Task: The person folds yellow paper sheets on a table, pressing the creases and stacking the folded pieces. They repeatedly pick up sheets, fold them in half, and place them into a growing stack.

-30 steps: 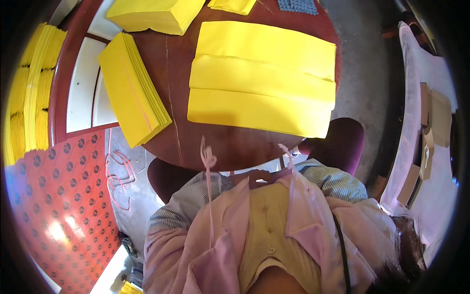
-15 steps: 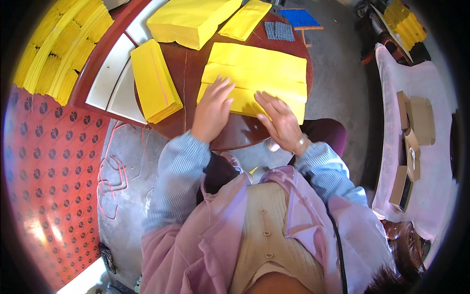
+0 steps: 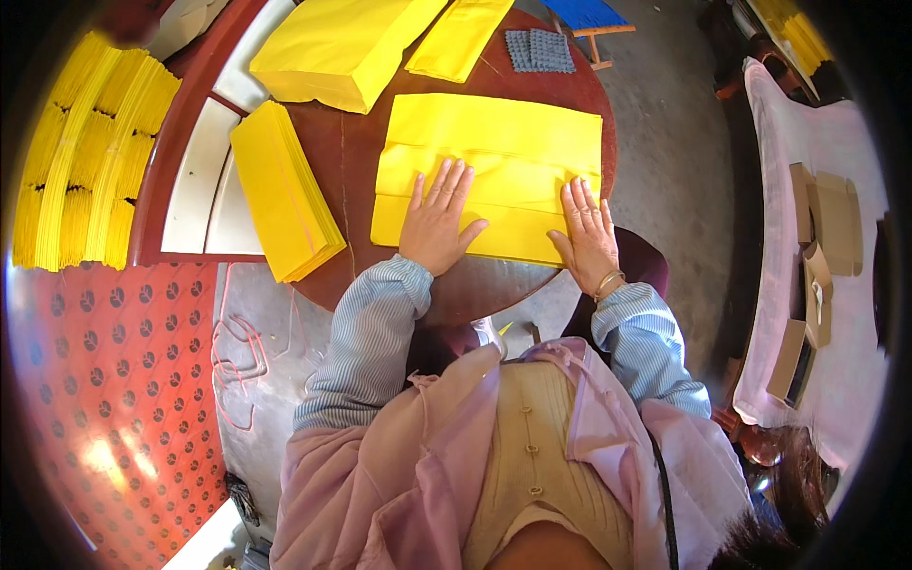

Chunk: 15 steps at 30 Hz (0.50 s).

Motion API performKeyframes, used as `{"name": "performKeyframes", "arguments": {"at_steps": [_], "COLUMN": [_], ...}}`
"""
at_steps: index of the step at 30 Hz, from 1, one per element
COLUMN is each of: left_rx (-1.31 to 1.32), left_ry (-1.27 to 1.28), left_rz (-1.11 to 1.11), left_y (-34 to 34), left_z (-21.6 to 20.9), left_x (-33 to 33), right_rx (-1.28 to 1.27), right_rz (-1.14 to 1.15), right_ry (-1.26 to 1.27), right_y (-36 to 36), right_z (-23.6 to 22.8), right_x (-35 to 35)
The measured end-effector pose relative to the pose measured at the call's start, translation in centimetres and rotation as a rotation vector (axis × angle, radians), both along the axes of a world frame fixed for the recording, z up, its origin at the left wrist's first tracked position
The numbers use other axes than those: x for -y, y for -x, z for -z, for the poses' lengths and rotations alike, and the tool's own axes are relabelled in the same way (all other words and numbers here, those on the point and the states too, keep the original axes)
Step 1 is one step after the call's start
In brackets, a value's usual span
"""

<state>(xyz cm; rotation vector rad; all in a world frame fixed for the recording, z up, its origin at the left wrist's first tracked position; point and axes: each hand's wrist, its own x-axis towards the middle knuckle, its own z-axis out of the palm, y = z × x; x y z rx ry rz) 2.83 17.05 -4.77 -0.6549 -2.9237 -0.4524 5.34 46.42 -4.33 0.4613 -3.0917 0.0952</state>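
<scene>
A wide yellow sheet of what looks like paper (image 3: 494, 128) lies on the round dark red table (image 3: 323, 128), with fold lines running across it and a strip folded along its near side. My left hand (image 3: 439, 217) rests flat on the left half of that strip, fingers stretched out, thumb pointing right. At the sheet's right edge lies my right hand (image 3: 587, 228), fingers extended, thumb toward the middle. Neither hand grips anything. Left of the sheet is a stack of narrow folded yellow paper (image 3: 285, 195).
Behind stand a thick yellow block (image 3: 323, 62), a smaller yellow bundle (image 3: 461, 38) and a grey textured pad (image 3: 540, 51). More yellow stacks (image 3: 85, 161) sit at far left. On the right, a pink-covered table (image 3: 765, 370) holds open cardboard boxes (image 3: 836, 223).
My hands have moved apart along the sheet, the right one out to its right edge. Both now lie flatter on the near strip. The whole view has shifted slightly.
</scene>
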Motion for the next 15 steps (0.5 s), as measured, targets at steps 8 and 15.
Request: {"name": "performKeyframes", "arguments": {"at_steps": [8, 15], "left_rx": [-0.12, 0.234], "left_ry": [-0.636, -1.796], "left_rz": [-0.325, -0.789], "left_y": [-0.8, -1.2], "left_z": [-0.8, -1.2], "left_x": [-1.0, -3.8], "right_rx": [0.005, -0.031], "right_rz": [0.041, 0.037], "right_ry": [-0.02, 0.01], "right_y": [0.1, -0.2], "right_z": [0.2, 0.0], "right_x": [0.3, 0.2]}}
